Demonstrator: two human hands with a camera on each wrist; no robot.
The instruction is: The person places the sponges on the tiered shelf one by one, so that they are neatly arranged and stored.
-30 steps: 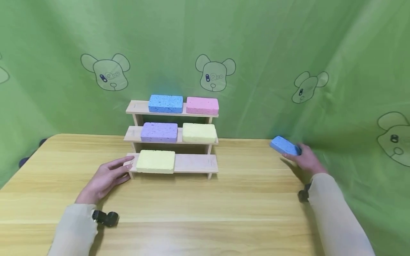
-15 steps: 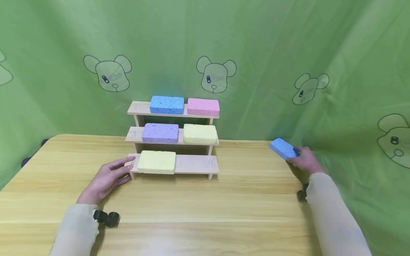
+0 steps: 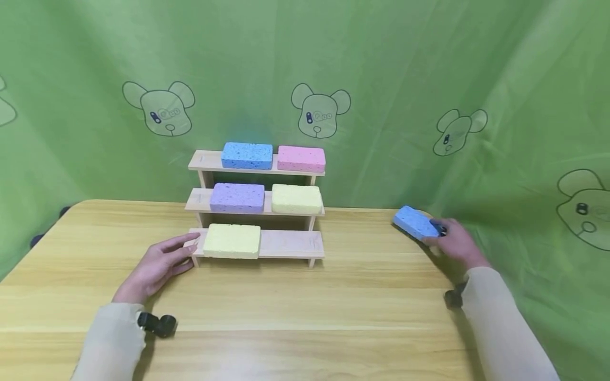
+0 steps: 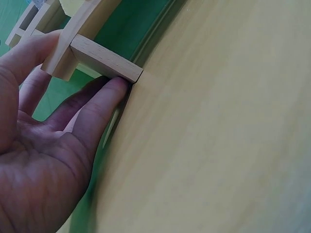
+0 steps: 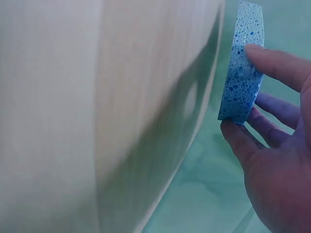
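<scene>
In the head view a wooden three-step display rack point(image 3: 290, 243) stands on the table. My left hand point(image 3: 159, 264) holds the left end of its lowest step; in the left wrist view the fingertips touch the step's end and its leg point(image 4: 107, 58). At the far right my right hand point(image 3: 455, 243) grips a blue sponge point(image 3: 413, 222) by its right end. The right wrist view shows the fingers and thumb on the edges of this speckled sponge point(image 5: 243, 68), which is raised off the table. A pale yellow sponge point(image 3: 232, 241) lies on the left of the lowest step.
On the middle step lie a purple sponge point(image 3: 236, 198) and another yellow sponge point(image 3: 296, 199). The top step bears a blue sponge point(image 3: 247, 155) and a pink one point(image 3: 301, 159). A green curtain point(image 3: 381, 106) hangs behind the wooden table point(image 3: 286, 323) and along its right side.
The right hand has shifted slightly to the left with the blue sponge. My left hand stays at the rack, and the sponges on the steps have not moved.
</scene>
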